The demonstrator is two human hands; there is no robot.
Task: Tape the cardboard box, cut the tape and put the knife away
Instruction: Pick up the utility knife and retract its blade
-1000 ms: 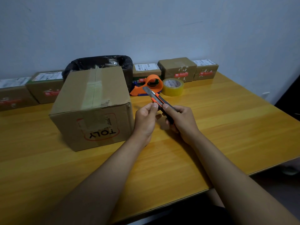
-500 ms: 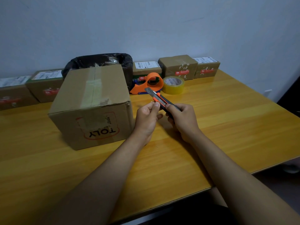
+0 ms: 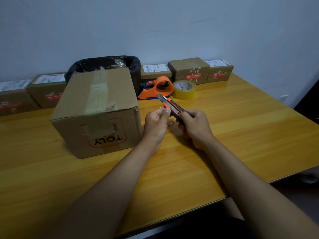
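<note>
A brown cardboard box (image 3: 96,109) marked "TOLY" stands on the wooden table (image 3: 241,131), with a strip of tape along its top seam and down its front. Just right of it, both hands hold an orange-and-black utility knife (image 3: 170,106) above the table. My right hand (image 3: 195,128) grips the handle. My left hand (image 3: 157,125) pinches the knife's body near the slider. A short length of grey blade sticks out, pointing away toward the back. An orange tape dispenser (image 3: 159,88) and a roll of clear tape (image 3: 184,89) lie behind the knife.
Several small sealed parcels (image 3: 189,70) line the wall at the back. A bin lined with a black bag (image 3: 107,64) stands behind the big box. The table's front edge runs close to my body, its right edge at the far right.
Both hands with the knife have stayed almost in place beside the box. The exposed blade looks a little shorter than a second ago.
</note>
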